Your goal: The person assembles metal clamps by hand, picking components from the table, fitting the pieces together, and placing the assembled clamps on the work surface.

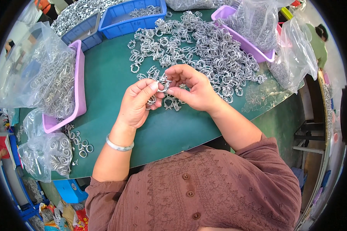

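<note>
My left hand (137,101) is closed, its thumb and index finger pinching a silver metal ring (164,85). Below that thumb, another round metal piece (151,101) shows among the curled fingers. From the other side my right hand (192,87) curves its fingers and thumb around the same ring, fingertips at its edge. Partly behind the hands lie several loose silver rings (172,102) on the green tabletop (173,129). Just beyond spreads a large heap of similar silver ring-shaped parts (215,50). The fine details of the held pieces are too small to make out.
At left, a purple tray (80,82) holds a plastic bag of metal parts, with a bag of spiral pieces (60,154) nearby. Blue bins (121,29) stand at the back. Another purple tray (254,52) and a clear bag (294,57) sit at right.
</note>
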### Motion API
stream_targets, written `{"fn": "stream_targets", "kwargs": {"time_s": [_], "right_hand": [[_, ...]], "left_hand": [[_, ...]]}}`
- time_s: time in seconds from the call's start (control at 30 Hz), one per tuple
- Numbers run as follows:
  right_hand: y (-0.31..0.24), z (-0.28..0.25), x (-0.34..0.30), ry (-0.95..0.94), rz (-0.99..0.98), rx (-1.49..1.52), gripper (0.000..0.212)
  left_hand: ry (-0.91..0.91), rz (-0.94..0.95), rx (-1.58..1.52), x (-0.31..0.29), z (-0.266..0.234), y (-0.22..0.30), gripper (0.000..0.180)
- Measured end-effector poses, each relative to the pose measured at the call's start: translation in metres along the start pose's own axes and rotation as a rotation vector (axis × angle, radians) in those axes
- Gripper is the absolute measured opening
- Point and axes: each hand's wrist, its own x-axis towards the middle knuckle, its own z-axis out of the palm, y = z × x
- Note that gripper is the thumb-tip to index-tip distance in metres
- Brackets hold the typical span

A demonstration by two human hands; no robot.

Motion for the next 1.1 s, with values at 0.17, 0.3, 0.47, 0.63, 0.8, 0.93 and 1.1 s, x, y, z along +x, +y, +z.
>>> {"fn": "stream_targets", "kwargs": {"time_s": [0.17, 0.3, 0.47, 0.63, 0.8, 0.93, 1.1], "right_hand": [[0.0041, 0.0027, 0.0003, 0.103, 0.035, 0.046, 0.029], [0.0003, 0.0051, 0.0004, 0.104, 0.001, 0.001, 0.023], [-0.0001, 0.0046, 0.0005, 0.126, -0.026, -0.02, 0.025], [0.0012, 0.0041, 0.0008, 0.139, -0.041, -0.035, 0.027], [0.0017, 0.0041, 0.0012, 0.145, -0.027, -0.035, 0.024], [-0.0029, 0.0063, 0.0001, 0.138, -0.016, -0.014, 0.022], [0.0005, 0.0034, 0.0001, 0.135, -0.009, 0.007, 0.024]], "left_hand": [[0.078, 0.074, -0.038, 0.0009, 0.0034, -0.0031, 0.016], [0.077, 0.107, -0.069, 0.0013, 0.0039, -0.0049, 0.016], [0.057, 0.081, -0.055, 0.0025, 0.0028, -0.0077, 0.018], [0.047, 0.064, -0.01, 0.0026, 0.0023, -0.0092, 0.02], [0.011, 0.027, 0.055, 0.0013, 0.0059, -0.0076, 0.02], [0.02, 0.029, 0.098, -0.0005, 0.0056, -0.0097, 0.019], [0.014, 0.044, 0.158, 0.0008, 0.0078, -0.0084, 0.018]]}}
